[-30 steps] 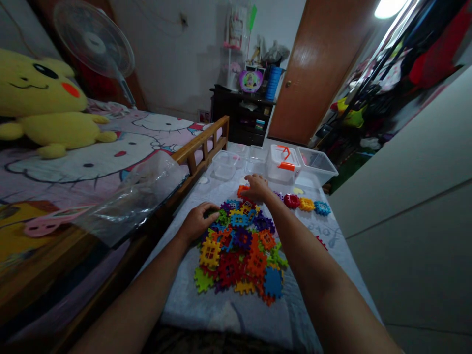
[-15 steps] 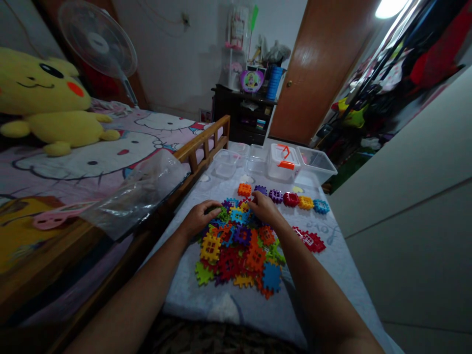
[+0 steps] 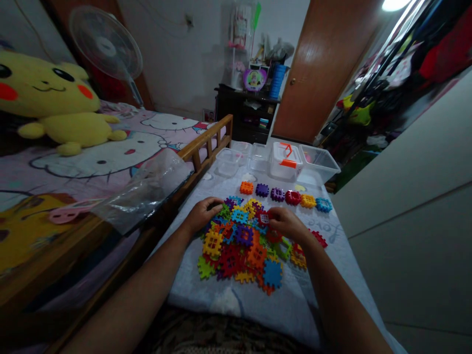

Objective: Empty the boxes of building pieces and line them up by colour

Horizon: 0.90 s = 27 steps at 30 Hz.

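Note:
A pile of colourful toothed plastic pieces (image 3: 241,246) lies on the cloth-covered table. My left hand (image 3: 202,214) rests at the pile's upper left, thumb and fingers curved apart beside a green piece (image 3: 224,212). At the upper right of the pile, my right hand (image 3: 287,223) pinches a red window piece (image 3: 263,219) by its right side. Behind the pile runs a row of pieces: orange (image 3: 247,188), purple ones (image 3: 262,190), red (image 3: 293,197), yellow (image 3: 308,200) and blue (image 3: 323,204). Other red pieces (image 3: 319,239) lie partly behind my right forearm.
Clear plastic containers (image 3: 227,162) and a lidded box with an orange handle (image 3: 285,161) stand at the table's far end. A wooden bed rail (image 3: 201,142) borders the left side, with a plastic bag (image 3: 147,189) over it. A white cabinet (image 3: 416,196) is on the right.
My right hand has moved right and slightly nearer, and a red window piece now shows at its fingertips. Yellow and green pieces at the pile's right have come into view. My left hand stays in place.

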{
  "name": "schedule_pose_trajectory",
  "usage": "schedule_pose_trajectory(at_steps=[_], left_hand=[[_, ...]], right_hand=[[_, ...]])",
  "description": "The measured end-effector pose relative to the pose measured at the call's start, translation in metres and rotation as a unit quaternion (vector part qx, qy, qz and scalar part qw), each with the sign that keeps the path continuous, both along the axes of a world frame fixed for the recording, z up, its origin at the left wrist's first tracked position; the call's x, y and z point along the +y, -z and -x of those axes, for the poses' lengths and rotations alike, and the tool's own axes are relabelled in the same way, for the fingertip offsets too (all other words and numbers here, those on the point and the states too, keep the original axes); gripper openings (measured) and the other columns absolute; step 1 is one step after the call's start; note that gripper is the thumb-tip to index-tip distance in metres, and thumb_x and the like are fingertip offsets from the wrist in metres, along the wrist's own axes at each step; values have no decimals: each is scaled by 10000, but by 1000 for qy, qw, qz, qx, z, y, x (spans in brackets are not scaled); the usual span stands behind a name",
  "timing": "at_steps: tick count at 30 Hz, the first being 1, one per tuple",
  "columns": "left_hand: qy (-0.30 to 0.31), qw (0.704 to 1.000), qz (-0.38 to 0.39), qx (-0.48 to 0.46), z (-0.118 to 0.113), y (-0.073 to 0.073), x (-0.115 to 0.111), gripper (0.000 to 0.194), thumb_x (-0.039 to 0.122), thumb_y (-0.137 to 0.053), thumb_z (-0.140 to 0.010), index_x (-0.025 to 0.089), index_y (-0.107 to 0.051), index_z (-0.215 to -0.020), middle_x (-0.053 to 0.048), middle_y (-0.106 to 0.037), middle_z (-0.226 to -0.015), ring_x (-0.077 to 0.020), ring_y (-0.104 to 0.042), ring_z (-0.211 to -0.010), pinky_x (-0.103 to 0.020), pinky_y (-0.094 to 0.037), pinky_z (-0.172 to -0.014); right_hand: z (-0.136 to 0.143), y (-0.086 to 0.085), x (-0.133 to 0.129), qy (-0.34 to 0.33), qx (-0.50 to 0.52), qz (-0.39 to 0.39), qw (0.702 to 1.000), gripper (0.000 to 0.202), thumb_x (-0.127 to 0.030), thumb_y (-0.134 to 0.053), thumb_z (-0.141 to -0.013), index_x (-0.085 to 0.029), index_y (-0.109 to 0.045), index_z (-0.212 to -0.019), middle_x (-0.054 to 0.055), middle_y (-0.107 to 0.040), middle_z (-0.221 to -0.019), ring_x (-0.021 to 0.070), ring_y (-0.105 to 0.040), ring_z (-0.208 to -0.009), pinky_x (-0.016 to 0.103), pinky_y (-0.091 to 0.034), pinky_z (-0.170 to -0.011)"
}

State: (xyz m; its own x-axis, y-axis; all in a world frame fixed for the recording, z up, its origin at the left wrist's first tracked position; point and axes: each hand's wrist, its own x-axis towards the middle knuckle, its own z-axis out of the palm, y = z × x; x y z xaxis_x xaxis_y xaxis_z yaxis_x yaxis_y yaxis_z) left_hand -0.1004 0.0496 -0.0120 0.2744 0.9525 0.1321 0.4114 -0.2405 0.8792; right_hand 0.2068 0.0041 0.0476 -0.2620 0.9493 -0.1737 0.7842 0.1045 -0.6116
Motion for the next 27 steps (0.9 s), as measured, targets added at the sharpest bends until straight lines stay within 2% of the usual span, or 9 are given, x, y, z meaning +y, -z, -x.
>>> schedule_pose_trajectory(at_steps=[2,4,6,8,12,14,16,22,27], left_hand=[[-8,1000,0,10,-1,-1,1,474,569,-578,-835,173,-707,-1062,-94,-735,-1106,-278,-673,-1052,-408,-509,-980],[-10,999,0,35,-1,-4,3,494,584,-583,-821,180,-701,-1081,-95,-727,-1111,-279,-671,-1050,-405,-513,-970],[-8,997,-10,72,-1,-8,6,499,590,-591,-813,196,-692,-1102,-100,-708,-1150,-284,-660,-1076,-406,-507,-981],[-4,994,-30,108,0,-13,9,501,591,-592,-806,199,-689,-1103,-112,-686,-1196,-298,-644,-1118,-414,-485,-1014],[14,980,-40,192,0,-21,17,531,594,-572,-787,181,-690,-1099,-139,-678,-1210,-340,-625,-1159,-453,-453,-1044],[22,973,-35,227,-3,-23,22,525,569,-557,-796,182,-685,-1127,-147,-675,-1238,-350,-616,-1174,-464,-443,-1049],[34,969,-39,240,-11,-24,28,499,515,-537,-818,178,-675,-1160,-151,-670,-1264,-344,-610,-1190,-459,-431,-1061],[82,965,-32,247,-41,-21,46,460,388,-531,-834,161,-660,-1213,-154,-672,-1290,-316,-618,-1205,-409,-457,-1046],[98,964,-37,246,-54,-19,50,450,271,-557,-801,139,-652,-1221,-149,-684,-1254,-297,-635,-1165,-389,-474,-1028]], right_hand=[[-12,0,-10,-6,-6,1,1000,151,-116,-483,-718,-181,-618,-736,-42,-523,-611,117,-472,-574,245,-291,-547],[-24,2,-19,4,-4,-20,1000,233,-142,-499,-744,-183,-668,-900,-33,-563,-657,129,-498,-599,249,-323,-562],[-33,8,-25,33,1,-48,998,366,-183,-512,-779,-180,-650,-1117,-25,-603,-697,146,-538,-622,261,-372,-594],[-39,16,-27,72,-9,-81,994,425,-214,-514,-801,-157,-617,-1210,-4,-635,-729,168,-580,-657,286,-421,-643],[-39,32,-25,124,-43,-184,974,330,-239,-527,-824,-148,-666,-1110,102,-692,-965,230,-637,-898,358,-479,-834],[-36,37,-24,116,-51,-226,966,275,-259,-532,-854,-169,-688,-1063,127,-688,-1071,261,-614,-1041,393,-460,-936],[-32,39,-22,97,-52,-249,962,253,-282,-527,-891,-184,-700,-1047,128,-688,-1104,275,-590,-1100,417,-437,-990],[-27,43,-23,83,-53,-276,956,237,-280,-518,-934,-179,-704,-1040,121,-693,-1088,272,-575,-1075,406,-434,-989],[-30,54,-25,92,-44,-306,947,199,-223,-513,-928,-179,-701,-977,112,-701,-1014,266,-586,-1007,401,-455,-934]])
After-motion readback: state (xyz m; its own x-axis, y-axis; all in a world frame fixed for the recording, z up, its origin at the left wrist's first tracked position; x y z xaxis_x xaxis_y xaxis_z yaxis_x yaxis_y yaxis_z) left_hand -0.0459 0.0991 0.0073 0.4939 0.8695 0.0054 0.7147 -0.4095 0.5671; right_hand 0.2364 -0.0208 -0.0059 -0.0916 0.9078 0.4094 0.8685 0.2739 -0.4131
